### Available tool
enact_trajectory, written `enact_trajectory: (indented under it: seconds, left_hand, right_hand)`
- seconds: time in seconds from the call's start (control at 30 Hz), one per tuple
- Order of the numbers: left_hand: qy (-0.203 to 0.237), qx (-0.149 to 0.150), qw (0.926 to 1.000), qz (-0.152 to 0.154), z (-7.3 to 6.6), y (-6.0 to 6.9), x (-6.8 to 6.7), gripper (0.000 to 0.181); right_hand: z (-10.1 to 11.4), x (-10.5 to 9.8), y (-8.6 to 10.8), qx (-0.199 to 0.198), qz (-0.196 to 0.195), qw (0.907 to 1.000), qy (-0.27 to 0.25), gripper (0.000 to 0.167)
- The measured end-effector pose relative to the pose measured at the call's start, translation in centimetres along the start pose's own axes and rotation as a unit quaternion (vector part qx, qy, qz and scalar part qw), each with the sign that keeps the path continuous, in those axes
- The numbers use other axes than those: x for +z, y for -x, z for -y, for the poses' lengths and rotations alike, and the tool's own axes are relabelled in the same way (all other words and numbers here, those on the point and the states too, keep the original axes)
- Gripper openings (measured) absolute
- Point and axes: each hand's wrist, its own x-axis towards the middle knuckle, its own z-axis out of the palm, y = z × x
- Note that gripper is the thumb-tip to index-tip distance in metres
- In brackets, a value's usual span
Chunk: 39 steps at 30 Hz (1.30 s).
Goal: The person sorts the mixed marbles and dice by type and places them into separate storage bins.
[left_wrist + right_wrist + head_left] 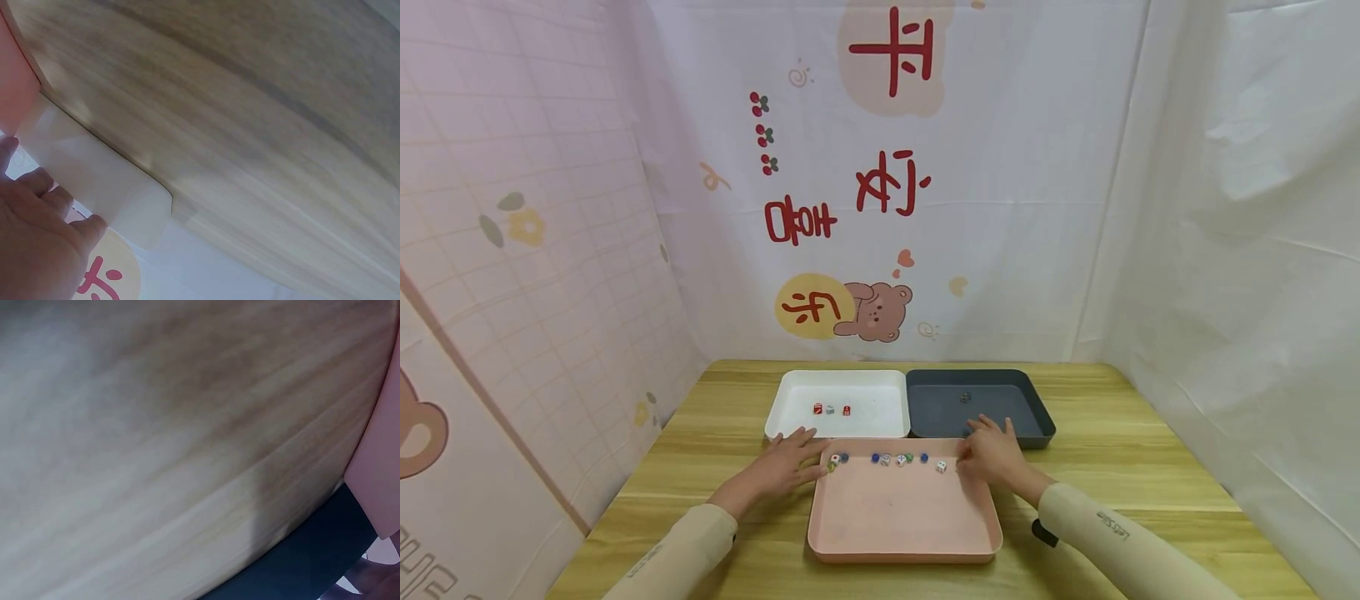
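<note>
A pink tray (906, 512) lies nearest on the table, with several small dice along its far side. My left hand (778, 469) is at its far left corner, fingers stretched forward and the thumb side at the rim. Close to those fingers are a white die (834, 459) and a blue piece (845, 457). My right hand (992, 454) reaches over the far right corner. Some of its fingers extend over the dark tray (1043, 412), while others point down inside the pink tray, their tips partly hidden. A white die (941, 467) lies just left of them.
Behind the pink tray, a white tray (895, 385) holds two red dice (817, 409) and a pale one (831, 410). The dark tray beside it contains a small dark piece (966, 397). Printed cloth (1037, 208) hangs around the wooden table (1120, 475).
</note>
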Motion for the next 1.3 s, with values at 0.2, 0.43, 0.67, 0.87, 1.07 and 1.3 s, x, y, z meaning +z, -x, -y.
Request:
enact_trajectory:
  seconds: [0.2,0.43,0.67,0.87,1.07,1.3]
  left_hand:
    - [0.0,0.0,1.0,0.0,0.0,0.1,-0.1,0.056]
    - [-0.001,0.0,1.0,0.002,-0.1,0.1,-0.2,0.056]
    - [0.005,-0.004,1.0,0.005,0.0,0.2,-0.1,0.058]
    - [0.005,-0.004,1.0,0.006,0.0,0.2,-0.1,0.057]
    - [0.006,0.001,1.0,0.003,0.2,0.2,0.0,0.055]
    - [0.004,0.0,1.0,0.004,0.3,0.1,0.2,0.056]
  right_hand:
    - [0.0,0.2,0.0,0.001,-0.004,1.0,0.0,0.008]
    - [0.2,-0.1,0.0,-0.012,-0.016,0.9997,-0.016,0.006]
    - [0.1,-0.2,-0.2,-0.031,-0.032,0.9983,-0.037,0.009]
    - [0.2,-0.6,-0.6,-0.045,-0.049,0.9959,-0.062,0.006]
    - [0.3,-1.2,-0.9,-0.042,-0.055,0.994,-0.084,0.01]
    - [0.0,-1.5,-1.3,-0.031,-0.052,0.9944,-0.086,0.008]
